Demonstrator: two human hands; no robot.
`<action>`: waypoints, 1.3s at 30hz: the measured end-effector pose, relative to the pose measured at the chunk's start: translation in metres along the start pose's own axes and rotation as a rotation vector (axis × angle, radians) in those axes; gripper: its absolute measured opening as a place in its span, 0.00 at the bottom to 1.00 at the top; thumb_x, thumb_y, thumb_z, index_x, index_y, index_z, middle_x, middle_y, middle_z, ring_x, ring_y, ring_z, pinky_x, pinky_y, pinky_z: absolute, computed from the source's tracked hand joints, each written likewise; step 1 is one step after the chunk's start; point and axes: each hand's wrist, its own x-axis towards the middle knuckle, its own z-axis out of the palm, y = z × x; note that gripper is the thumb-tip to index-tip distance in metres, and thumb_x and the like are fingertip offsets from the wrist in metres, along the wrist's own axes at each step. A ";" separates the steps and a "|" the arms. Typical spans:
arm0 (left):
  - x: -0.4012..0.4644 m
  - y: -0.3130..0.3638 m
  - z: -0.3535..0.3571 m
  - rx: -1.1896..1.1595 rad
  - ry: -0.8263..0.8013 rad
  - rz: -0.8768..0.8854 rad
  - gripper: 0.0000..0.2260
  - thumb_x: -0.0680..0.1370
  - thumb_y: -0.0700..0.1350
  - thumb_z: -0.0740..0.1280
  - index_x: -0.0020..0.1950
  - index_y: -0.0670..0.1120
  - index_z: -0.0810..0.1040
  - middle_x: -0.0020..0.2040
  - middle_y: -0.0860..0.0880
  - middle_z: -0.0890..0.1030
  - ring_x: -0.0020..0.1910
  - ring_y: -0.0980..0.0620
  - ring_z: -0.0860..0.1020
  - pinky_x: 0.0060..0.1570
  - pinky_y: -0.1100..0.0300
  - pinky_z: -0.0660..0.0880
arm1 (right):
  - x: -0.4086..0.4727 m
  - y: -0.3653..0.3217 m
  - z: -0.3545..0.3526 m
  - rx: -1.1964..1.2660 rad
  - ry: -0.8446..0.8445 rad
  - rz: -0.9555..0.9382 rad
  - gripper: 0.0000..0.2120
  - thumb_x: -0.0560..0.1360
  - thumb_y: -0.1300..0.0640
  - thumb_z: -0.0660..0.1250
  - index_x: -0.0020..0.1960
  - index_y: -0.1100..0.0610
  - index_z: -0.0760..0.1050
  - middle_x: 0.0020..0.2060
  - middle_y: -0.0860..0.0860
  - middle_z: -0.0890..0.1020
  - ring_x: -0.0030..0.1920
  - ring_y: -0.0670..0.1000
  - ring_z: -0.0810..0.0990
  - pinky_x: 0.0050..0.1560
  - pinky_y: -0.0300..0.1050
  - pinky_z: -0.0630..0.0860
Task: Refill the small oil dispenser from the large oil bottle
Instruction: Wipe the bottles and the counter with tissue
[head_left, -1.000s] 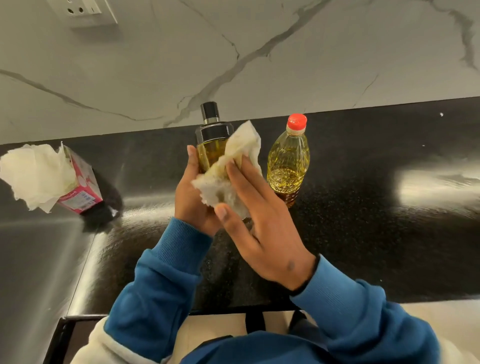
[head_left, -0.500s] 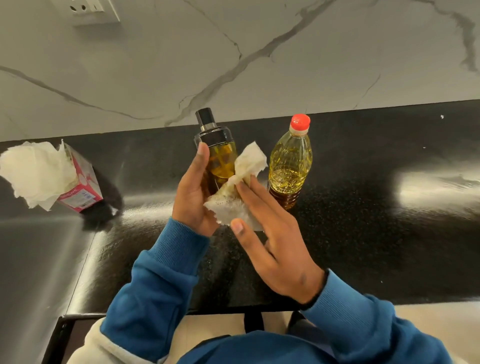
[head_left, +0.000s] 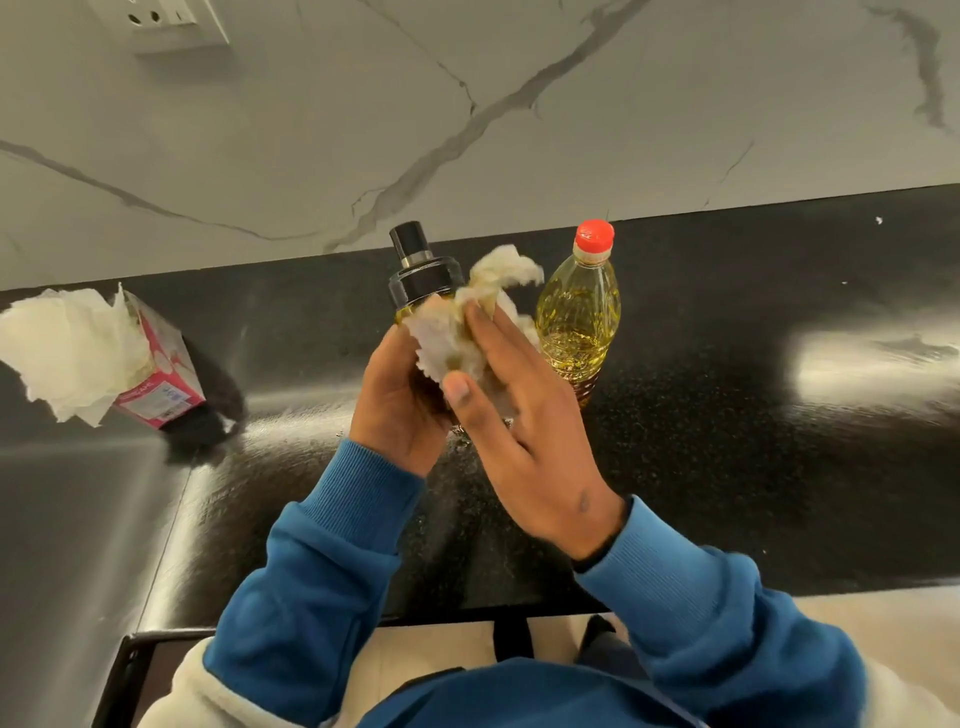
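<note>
The small oil dispenser, glass with a black cap and spout, is held above the black counter. My left hand grips its lower body from the left. My right hand presses a crumpled white tissue against the dispenser's side with straight fingers; the tissue hides most of the glass. The large oil bottle, clear plastic with a red cap on, stands upright on the counter just right of the dispenser, about half full of yellow oil.
A pink tissue box with white tissues spilling out lies at the left on the black counter. A marble wall with a socket rises behind. The counter's front edge runs near my body.
My right hand has slid the tissue up the dispenser's side from the lower body, covering the glass again. The large bottle has stayed in place.
</note>
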 end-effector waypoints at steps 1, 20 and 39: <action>0.001 0.001 -0.001 0.009 -0.006 -0.006 0.21 0.77 0.55 0.68 0.64 0.43 0.79 0.56 0.43 0.82 0.52 0.45 0.82 0.55 0.49 0.79 | -0.009 0.001 0.000 0.023 -0.004 0.010 0.29 0.82 0.48 0.59 0.78 0.61 0.61 0.77 0.55 0.66 0.78 0.48 0.62 0.75 0.53 0.66; -0.004 0.004 0.004 -0.092 0.089 0.027 0.29 0.82 0.62 0.58 0.71 0.40 0.75 0.64 0.39 0.79 0.62 0.43 0.79 0.63 0.48 0.76 | -0.004 -0.004 0.010 0.042 0.011 0.027 0.29 0.82 0.51 0.62 0.79 0.61 0.59 0.78 0.54 0.64 0.79 0.47 0.59 0.76 0.50 0.64; -0.004 0.001 -0.002 -0.109 0.096 -0.010 0.31 0.83 0.64 0.55 0.74 0.41 0.73 0.69 0.40 0.78 0.68 0.41 0.77 0.67 0.47 0.75 | -0.004 -0.004 0.004 0.077 0.013 0.008 0.28 0.82 0.50 0.61 0.78 0.62 0.62 0.76 0.55 0.67 0.78 0.48 0.63 0.75 0.53 0.66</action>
